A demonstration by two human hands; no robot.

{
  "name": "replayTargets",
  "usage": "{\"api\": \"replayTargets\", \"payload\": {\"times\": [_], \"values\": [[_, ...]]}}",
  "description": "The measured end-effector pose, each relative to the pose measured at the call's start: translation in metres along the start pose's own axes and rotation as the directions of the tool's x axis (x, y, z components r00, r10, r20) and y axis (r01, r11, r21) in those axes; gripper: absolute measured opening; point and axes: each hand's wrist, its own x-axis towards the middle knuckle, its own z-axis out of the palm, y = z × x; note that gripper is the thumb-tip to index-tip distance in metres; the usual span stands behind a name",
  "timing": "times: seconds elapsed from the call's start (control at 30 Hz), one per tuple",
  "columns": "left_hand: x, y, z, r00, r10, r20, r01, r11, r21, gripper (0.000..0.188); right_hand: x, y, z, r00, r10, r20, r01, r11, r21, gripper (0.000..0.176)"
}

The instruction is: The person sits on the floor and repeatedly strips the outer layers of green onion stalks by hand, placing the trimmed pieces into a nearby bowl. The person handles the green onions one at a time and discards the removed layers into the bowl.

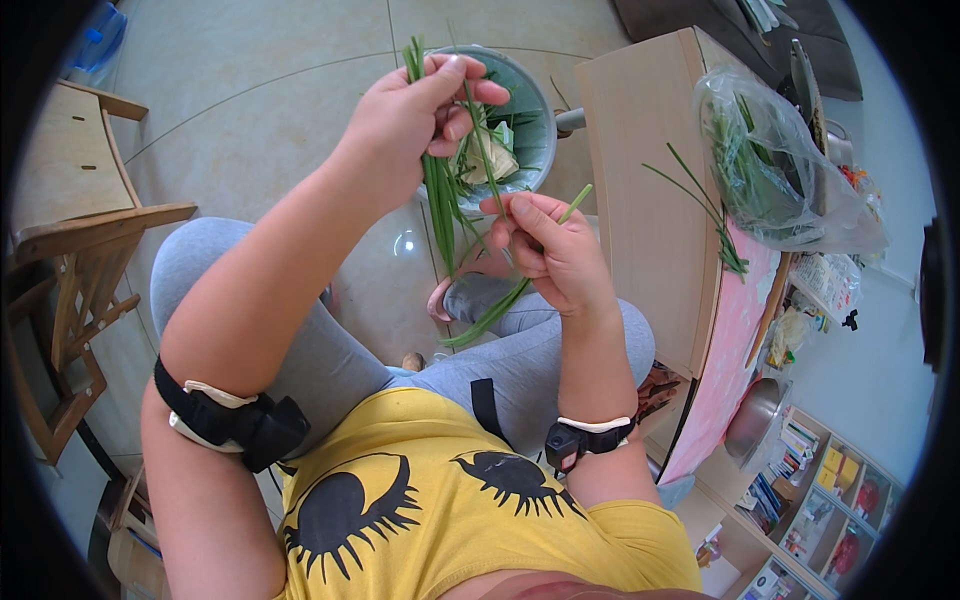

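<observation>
My left hand [420, 124] is closed around a bunch of green chives [442, 214], whose long leaves hang down below the palm. Lower and to the right, my right hand [559, 251] grips a few chive stalks [491, 319] that droop toward my knee. One thin chive blade [484, 154] stretches between the fingers of both hands. Beneath them stands a round lined bin [541, 127] with green scraps and crumpled pale paper [491, 161] inside. At the right, a clear plastic bag [787, 172] of chives lies on the cabinet top, with several loose chives [731, 251] beside it.
A wooden cabinet [645, 187] with a pink cover [731, 337] stands close on my right. Farther along it sits a metal bowl [754, 420]. A wooden chair [82, 165] is at the left. My knees flank the tiled floor [300, 142] before the bin.
</observation>
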Motion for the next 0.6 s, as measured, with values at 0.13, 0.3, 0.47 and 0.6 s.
{"api": "replayTargets", "payload": {"times": [0.13,0.3,0.47,0.6], "values": [[0.0,0.0022,-0.0004,0.999,0.033,-0.027,-0.033,0.999,-0.004,0.014,-0.0016,-0.0016,0.0007,1.0,0.016,-0.002,-0.016,1.0,0.007,0.026],[-0.0009,0.0026,0.0001,1.0,0.019,-0.013,-0.019,1.0,0.007,0.015,-0.0015,-0.0024,0.0017,0.999,0.031,-0.029,-0.031,1.0,0.0,0.026],[-0.0016,0.0025,0.0002,1.0,0.013,-0.005,-0.013,1.0,0.01,0.014,-0.0018,-0.0034,0.0019,0.999,0.046,-0.018,-0.046,0.999,0.008,0.025],[-0.0021,0.0019,0.0001,1.0,0.005,0.012,-0.005,1.0,0.025,0.015,-0.0013,-0.0022,0.0028,0.999,0.043,-0.016,-0.042,0.999,0.026,0.022]]}}
